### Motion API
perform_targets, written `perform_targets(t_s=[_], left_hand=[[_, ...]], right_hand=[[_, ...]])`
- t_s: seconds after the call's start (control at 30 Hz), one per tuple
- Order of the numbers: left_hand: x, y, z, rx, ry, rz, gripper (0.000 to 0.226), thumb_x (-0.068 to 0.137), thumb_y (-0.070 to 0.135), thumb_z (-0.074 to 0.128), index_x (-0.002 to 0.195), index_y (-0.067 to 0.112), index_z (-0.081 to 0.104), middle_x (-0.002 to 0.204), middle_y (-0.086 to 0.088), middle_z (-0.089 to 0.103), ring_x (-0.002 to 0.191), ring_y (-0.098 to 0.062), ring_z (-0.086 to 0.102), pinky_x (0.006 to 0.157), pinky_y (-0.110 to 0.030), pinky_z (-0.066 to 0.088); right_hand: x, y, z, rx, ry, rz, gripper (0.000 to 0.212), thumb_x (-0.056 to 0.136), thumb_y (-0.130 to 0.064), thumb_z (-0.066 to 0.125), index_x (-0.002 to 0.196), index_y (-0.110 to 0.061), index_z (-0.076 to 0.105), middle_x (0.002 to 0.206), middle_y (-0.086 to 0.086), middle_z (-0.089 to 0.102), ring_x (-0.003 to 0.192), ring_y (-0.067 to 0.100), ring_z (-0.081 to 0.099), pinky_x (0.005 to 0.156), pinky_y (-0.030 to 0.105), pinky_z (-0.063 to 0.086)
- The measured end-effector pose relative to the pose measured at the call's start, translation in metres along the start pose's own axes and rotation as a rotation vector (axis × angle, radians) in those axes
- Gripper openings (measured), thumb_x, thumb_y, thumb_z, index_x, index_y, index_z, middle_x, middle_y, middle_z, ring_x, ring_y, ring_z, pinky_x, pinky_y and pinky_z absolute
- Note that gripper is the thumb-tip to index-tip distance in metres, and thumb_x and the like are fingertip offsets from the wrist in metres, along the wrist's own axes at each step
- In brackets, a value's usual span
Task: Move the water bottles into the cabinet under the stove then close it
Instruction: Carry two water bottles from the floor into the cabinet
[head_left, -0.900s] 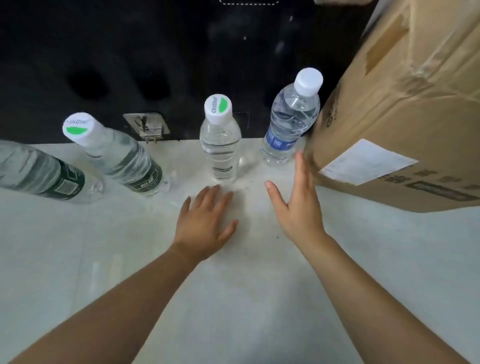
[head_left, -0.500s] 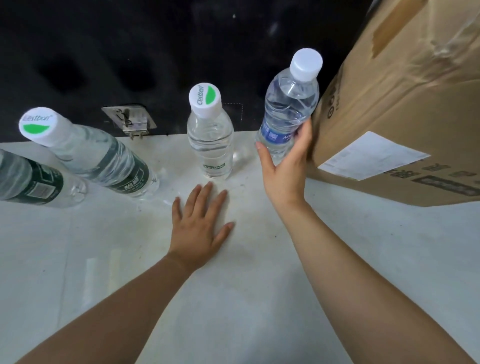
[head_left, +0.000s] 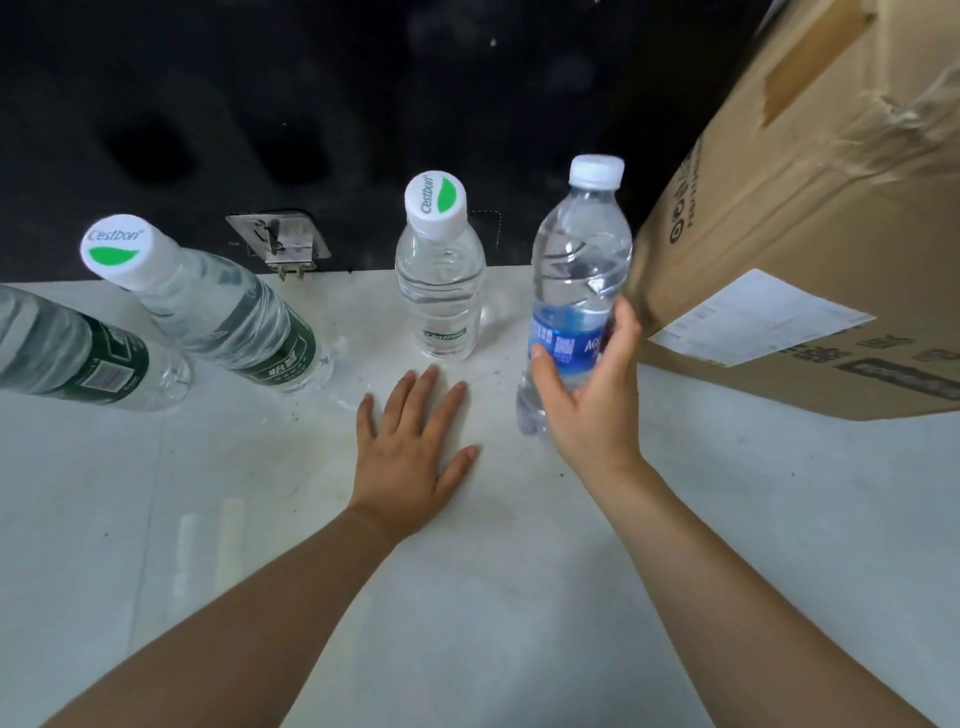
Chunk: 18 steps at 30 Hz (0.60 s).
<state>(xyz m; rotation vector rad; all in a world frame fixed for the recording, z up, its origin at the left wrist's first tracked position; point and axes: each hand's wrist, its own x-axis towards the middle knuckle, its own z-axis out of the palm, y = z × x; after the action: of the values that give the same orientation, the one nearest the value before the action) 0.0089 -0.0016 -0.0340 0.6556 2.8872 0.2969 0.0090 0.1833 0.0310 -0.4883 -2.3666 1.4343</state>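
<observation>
My right hand (head_left: 587, 400) is wrapped around the blue-labelled water bottle (head_left: 576, 270) with a plain white cap, holding it upright next to the cardboard box. My left hand (head_left: 410, 447) lies flat and open on the white floor, just in front of a clear bottle (head_left: 441, 280) with a green-and-white cap. Two more green-labelled bottles stand to the left: one (head_left: 218, 312) near the middle left and one (head_left: 67, 353) cut off by the left edge. Behind the bottles is a dark opening (head_left: 311, 114).
A large cardboard box (head_left: 810, 218) with a white shipping label fills the right side, close to the held bottle. A metal hinge bracket (head_left: 280, 239) sits at the edge of the dark opening. The white floor (head_left: 467, 597) stretches toward me.
My right hand has closed around the blue-labelled bottle and drawn it toward me, away from the opening's edge. My left hand stays flat on the floor.
</observation>
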Motion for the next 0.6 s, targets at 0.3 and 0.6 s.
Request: perform_targets(t_s=[0.3, 0.6], left_hand=[[0.003, 0.002, -0.021, -0.014, -0.135, 0.005, 0.07, 0.083, 0.063, 0.017, 0.145, 0.03, 0.022, 0.156, -0.002, 0.02, 0.143, -0.024, 0.017, 0.113, -0.051, 0.014], [0.011, 0.012, -0.09, -0.512, 0.266, -0.218, 0.057, 0.091, 0.039, 0.053, 0.138, 0.017, 0.031, 0.139, 0.002, 0.043, 0.123, -0.015, 0.046, 0.091, -0.029, 0.042]], right_hand=[[-0.036, -0.002, -0.041, -0.209, -0.233, 0.061, 0.09, 0.085, -0.026, 0.06, 0.135, -0.054, -0.01, 0.111, -0.004, 0.031, 0.1, 0.009, 0.046, 0.083, 0.018, 0.041], [-0.066, 0.015, -0.068, -0.379, -0.323, 0.141, 0.087, 0.087, -0.031, 0.058, 0.141, -0.046, -0.009, 0.106, -0.001, 0.028, 0.088, 0.019, 0.047, 0.07, 0.025, 0.038]])
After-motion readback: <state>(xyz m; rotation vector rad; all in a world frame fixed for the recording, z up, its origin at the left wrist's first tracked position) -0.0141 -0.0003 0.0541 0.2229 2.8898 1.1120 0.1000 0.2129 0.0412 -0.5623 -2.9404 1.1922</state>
